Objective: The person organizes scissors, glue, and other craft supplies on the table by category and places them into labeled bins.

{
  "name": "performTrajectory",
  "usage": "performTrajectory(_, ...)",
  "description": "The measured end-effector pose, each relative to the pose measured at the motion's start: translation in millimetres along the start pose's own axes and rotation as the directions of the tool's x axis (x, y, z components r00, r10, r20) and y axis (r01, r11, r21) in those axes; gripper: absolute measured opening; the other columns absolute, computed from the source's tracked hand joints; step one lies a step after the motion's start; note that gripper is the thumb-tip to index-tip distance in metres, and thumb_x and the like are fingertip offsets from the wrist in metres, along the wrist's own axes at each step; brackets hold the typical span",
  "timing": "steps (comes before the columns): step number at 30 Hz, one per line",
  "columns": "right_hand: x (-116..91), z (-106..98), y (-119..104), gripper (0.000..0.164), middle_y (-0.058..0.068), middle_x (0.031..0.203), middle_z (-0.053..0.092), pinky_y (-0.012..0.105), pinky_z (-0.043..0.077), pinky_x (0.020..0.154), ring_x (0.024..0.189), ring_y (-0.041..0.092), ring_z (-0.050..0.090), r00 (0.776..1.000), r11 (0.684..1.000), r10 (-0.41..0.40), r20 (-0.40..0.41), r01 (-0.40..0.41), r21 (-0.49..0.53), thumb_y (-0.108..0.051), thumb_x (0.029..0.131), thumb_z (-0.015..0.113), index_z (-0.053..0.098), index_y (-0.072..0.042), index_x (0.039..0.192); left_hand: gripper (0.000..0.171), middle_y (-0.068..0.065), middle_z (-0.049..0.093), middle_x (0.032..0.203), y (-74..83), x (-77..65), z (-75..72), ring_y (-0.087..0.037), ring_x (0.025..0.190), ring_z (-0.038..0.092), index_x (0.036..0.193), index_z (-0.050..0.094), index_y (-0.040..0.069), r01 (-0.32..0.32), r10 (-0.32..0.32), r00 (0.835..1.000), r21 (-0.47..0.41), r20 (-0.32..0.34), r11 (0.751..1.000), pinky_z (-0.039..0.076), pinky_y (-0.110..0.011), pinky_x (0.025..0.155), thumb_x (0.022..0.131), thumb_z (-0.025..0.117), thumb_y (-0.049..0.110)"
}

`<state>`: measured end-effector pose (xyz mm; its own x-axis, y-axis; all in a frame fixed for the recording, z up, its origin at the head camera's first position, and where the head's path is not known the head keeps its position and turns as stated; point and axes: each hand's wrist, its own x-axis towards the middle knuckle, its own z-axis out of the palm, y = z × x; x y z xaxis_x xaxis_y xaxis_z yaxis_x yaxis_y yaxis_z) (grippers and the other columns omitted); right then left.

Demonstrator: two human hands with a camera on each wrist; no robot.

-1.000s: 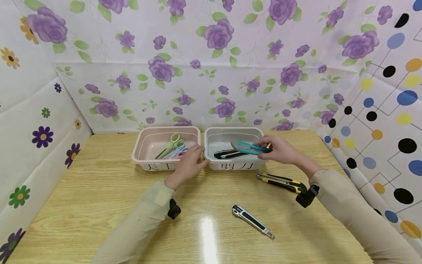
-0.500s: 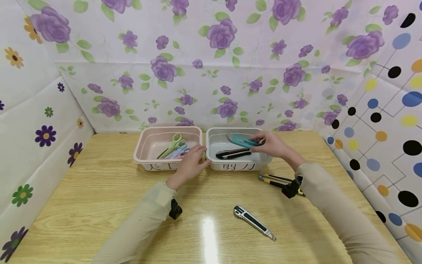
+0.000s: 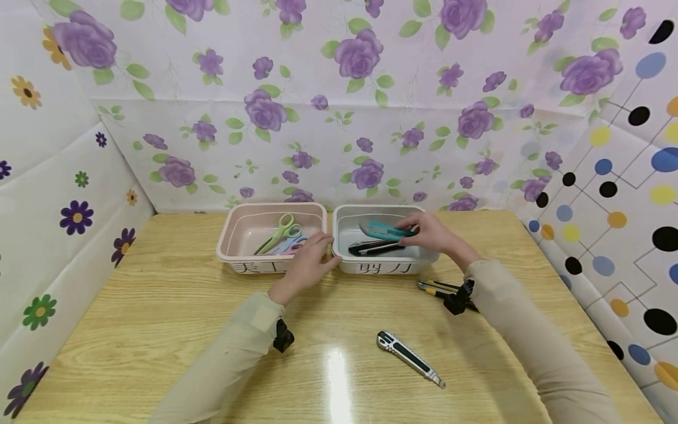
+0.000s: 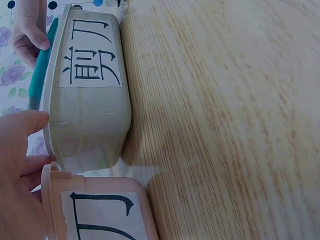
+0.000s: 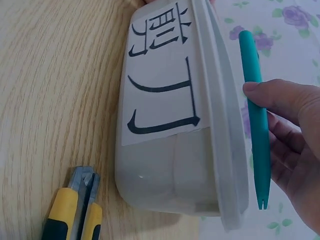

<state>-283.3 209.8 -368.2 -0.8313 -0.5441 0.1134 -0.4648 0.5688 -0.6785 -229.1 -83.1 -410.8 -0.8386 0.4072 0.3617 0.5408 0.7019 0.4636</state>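
Note:
My right hand [image 3: 431, 234] pinches a teal utility knife [image 3: 380, 230] by one end, thumb on the near side. The knife is above the grey plastic bin [image 3: 430, 263], and the right wrist view shows it above the rim. Inside that bin lies a black utility knife [image 3: 371, 248]. My left hand [image 3: 304, 266] rests where the grey bin meets the pink bin [image 3: 226, 235]. Its thumb [image 4: 32, 121] touches the grey rim, and its other fingers lie at the pink bin's rim, partly hidden. Green, blue and pink scissors [image 3: 283, 234] lie in the pink bin.
On the wooden table, a silver and black utility knife [image 3: 410, 358] lies in front of the bins. A yellow and black utility knife [image 5: 75, 205] lies by the grey bin's right front, partly under my right wrist in the head view. Flowered sheets [image 3: 296, 135] stand behind.
My right hand has moved left with the teal knife, bringing it further over the grey bin. The left hand stays at the bin rims.

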Motion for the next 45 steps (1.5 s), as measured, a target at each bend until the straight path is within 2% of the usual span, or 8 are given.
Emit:
performTrajectory(10,7.1,11.4,8.1,0.035,0.019,0.099,0.061,0.038,0.052,0.074,0.088,0.029,0.057,0.997,0.997,-0.065,0.050,0.066,-0.030,0.002,0.075,0.070,0.062,0.009,0.108,0.045,-0.016,0.052,0.122,1.1,-1.0,-0.6,-0.028,0.116,0.046,0.118,0.055,-0.007,-0.007,0.007,1.000,-0.006,-0.013,1.000,0.039,-0.039,0.097,0.084,0.065,0.021)
performTrajectory(18,11.5,18.1,9.3,0.034,0.015,0.101,0.060,0.040,0.049,0.076,0.090,0.028,0.056,0.997,0.995,-0.033,0.067,0.040,-0.095,0.001,0.075,0.071,0.063,0.004,0.108,0.046,-0.016,0.053,0.121,0.8,-0.2,0.3,-0.027,0.115,0.047,0.118,0.055,-0.007,-0.025,0.025,0.999,0.016,-0.025,1.000,0.039,-0.038,0.097,0.084,0.065,0.023)
performTrajectory(27,14.7,23.0,4.9,0.035,0.015,0.101,0.062,0.042,0.048,0.079,0.091,0.029,0.057,0.997,0.993,-0.036,0.072,0.044,-0.106,-0.002,0.074,0.073,0.064,0.004,0.107,0.047,-0.015,0.052,0.123,-1.1,0.3,2.1,-0.026,0.118,0.044,0.120,0.053,-0.006,-0.005,0.006,1.000,0.032,-0.010,0.999,0.038,-0.037,0.099,0.085,0.064,0.024)
performTrajectory(35,17.2,26.2,3.7,0.035,0.012,0.103,0.061,0.040,0.048,0.080,0.093,0.027,0.057,0.997,0.990,0.009,0.081,0.002,-0.139,-0.005,0.074,0.073,0.065,0.000,0.108,0.046,-0.014,0.052,0.121,-0.4,-0.1,1.6,-0.026,0.116,0.046,0.119,0.054,-0.006,-0.014,0.015,1.000,0.035,-0.018,0.999,0.039,-0.037,0.097,0.085,0.064,0.023)
performTrajectory(45,16.9,23.9,2.1,0.036,0.017,0.115,0.057,0.048,0.042,0.091,0.108,0.032,0.051,0.997,0.997,0.030,0.074,-0.024,-0.080,-0.002,0.079,0.066,0.060,0.003,0.114,0.046,-0.014,0.052,0.121,0.1,-1.3,1.3,-0.026,0.116,0.046,0.119,0.054,-0.006,-0.006,0.006,1.000,0.032,-0.009,0.999,0.038,-0.036,0.098,0.085,0.065,0.022)
